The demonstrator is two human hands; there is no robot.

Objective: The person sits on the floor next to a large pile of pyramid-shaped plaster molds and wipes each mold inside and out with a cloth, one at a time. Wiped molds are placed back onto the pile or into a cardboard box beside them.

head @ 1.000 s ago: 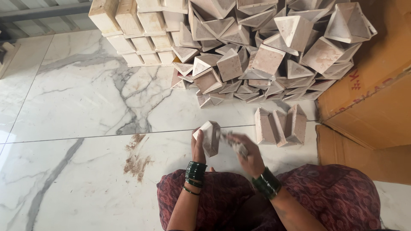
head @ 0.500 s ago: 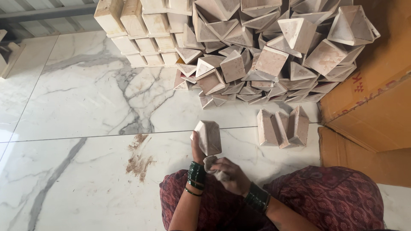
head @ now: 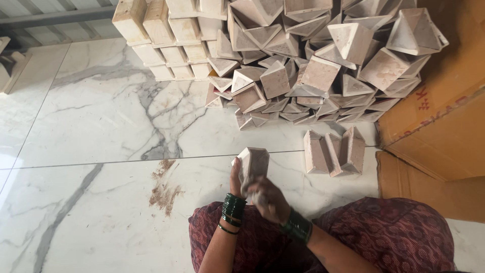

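Note:
My left hand (head: 236, 178) holds a small pale wooden box-shaped piece (head: 254, 163) upright above my lap. My right hand (head: 268, 198) is closed around a small pale object I cannot make out and presses against the lower side of the piece. Both wrists wear dark green bangles (head: 233, 208). A big heap of similar hollow wooden pieces (head: 313, 71) lies on the floor ahead of me.
Three pieces (head: 334, 151) stand together on the marble floor (head: 101, 151) to the right of my hands. Neat stacked blocks (head: 166, 35) sit at the heap's left. Cardboard boxes (head: 434, 131) line the right side. A brown dust patch (head: 164, 189) marks the floor.
My right hand has come back from the right side and lower, onto the bottom of the piece held in my left hand. The piece has turned slightly.

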